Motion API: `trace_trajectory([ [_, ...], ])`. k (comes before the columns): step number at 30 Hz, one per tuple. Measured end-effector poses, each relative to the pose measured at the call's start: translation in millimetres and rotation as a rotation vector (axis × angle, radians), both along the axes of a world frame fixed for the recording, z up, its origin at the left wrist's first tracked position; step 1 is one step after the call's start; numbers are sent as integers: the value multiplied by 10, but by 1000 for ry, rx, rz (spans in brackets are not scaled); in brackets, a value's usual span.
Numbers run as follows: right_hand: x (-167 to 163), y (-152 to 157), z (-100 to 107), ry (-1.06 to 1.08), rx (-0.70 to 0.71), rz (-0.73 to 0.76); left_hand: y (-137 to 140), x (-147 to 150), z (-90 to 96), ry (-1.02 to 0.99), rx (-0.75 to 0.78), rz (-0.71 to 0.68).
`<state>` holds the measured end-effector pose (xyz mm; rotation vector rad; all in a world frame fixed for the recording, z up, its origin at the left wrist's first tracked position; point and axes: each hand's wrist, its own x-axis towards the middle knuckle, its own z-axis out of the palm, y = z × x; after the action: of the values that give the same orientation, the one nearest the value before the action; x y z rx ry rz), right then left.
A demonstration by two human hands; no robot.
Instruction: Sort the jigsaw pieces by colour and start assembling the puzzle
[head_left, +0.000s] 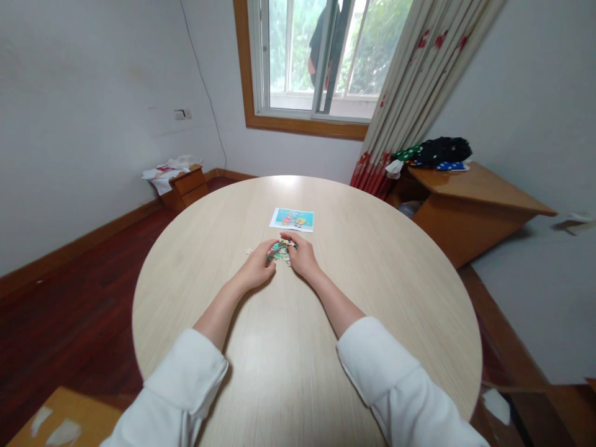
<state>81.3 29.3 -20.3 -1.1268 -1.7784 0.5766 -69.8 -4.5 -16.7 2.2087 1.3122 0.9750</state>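
Note:
A small heap of colourful jigsaw puzzle pieces (281, 252) lies between my two hands on the round table. My left hand (261, 262) curves around the heap from the left, its fingers bent against the pieces. From the right, my right hand (302, 253) cups the same heap, with thumb and fingers curled round some of the pieces. A few pale loose pieces (248, 252) sit just left of my left hand. Beyond the hands lies a picture sheet (292, 220) with cartoon figures on a turquoise ground. Part of the heap is hidden by my fingers.
The round table (372, 267) has a light wood top. At the back left stands a small wooden cabinet (190, 186) with papers on it. A slanted wooden desk (479, 198) with dark cloth stands at the right, beside a long curtain (410, 81) and a window.

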Motion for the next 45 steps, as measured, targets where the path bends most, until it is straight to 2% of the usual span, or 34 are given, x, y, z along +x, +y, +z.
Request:
trace_trajectory([
  [7, -14, -13, 4, 15, -7, -6, 68, -9, -93, -132, 36, 46],
  [11, -18, -7, -17, 30, -15, -11, 61, -43, -43, -174, 93, 130],
  [16, -20, -11, -24, 66, -47, -42, -11, -139, 73, 41, 135, 481],
  [19, 0, -25, -12, 61, -25, -71, -46, -206, 84, 262, 36, 646],
  [21, 17, -25, -15, 64, -13, -94, -53, -238, 83, 376, -41, 684],
  [27, 38, 27, -93, 113, -22, -112, -22, -266, 98, 450, -157, 619],
  [35, 32, 51, -109, 123, -41, -121, 47, -335, 47, 388, -128, 519],
  [45, 39, 41, -98, 78, -10, -123, 95, -351, -41, 242, -18, 550],
])
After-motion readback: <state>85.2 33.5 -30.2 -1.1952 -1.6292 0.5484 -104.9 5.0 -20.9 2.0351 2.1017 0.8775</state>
